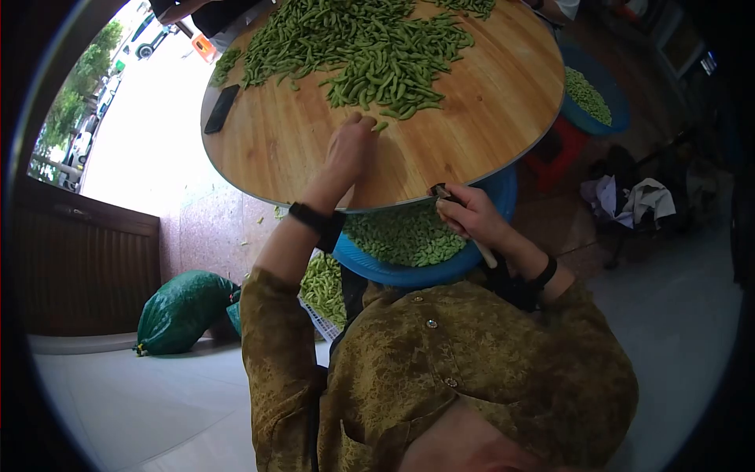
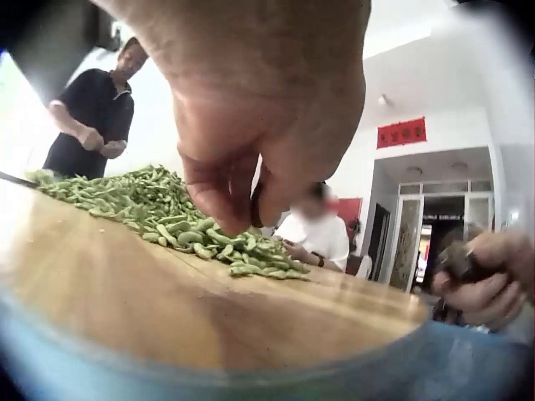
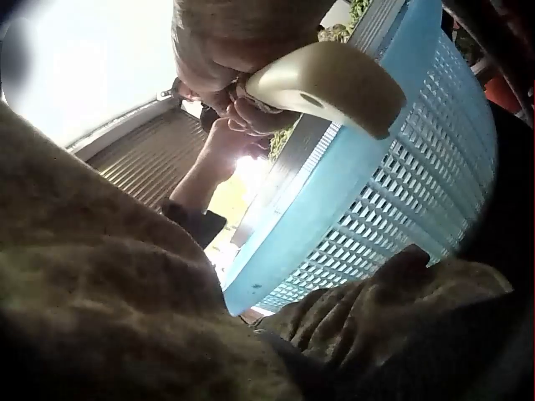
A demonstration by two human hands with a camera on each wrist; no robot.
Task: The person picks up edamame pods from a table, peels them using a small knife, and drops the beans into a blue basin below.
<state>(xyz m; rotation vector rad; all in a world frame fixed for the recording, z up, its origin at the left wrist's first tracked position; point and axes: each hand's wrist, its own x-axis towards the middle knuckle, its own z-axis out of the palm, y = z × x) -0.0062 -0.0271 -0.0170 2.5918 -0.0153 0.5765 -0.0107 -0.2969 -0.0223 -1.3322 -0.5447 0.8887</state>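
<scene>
My left hand point(image 1: 351, 149) reaches over the round wooden table point(image 1: 487, 86), fingers bent down and thumb close to them. Its fingertips pinch a green soybean pod point(image 1: 381, 126) just in front of the big pile of pods point(image 1: 385, 75); in the left wrist view the fingers hide that pod. At the table's near edge my right hand point(image 1: 476, 214) grips a cutting-type tool with a dark head and a curved cream handle point(image 3: 334, 88). The dark head point(image 1: 438, 189) points toward the table. Fingers cover its middle, so I cannot tell its exact kind.
Under the table edge sits a blue basket point(image 1: 377, 271) of green beans. A white crate of pods point(image 1: 322, 287) stands left of it, near a green sack point(image 1: 182, 311). A dark phone-like slab point(image 1: 222, 108) lies on the table. Two people point(image 2: 96, 117) are across it.
</scene>
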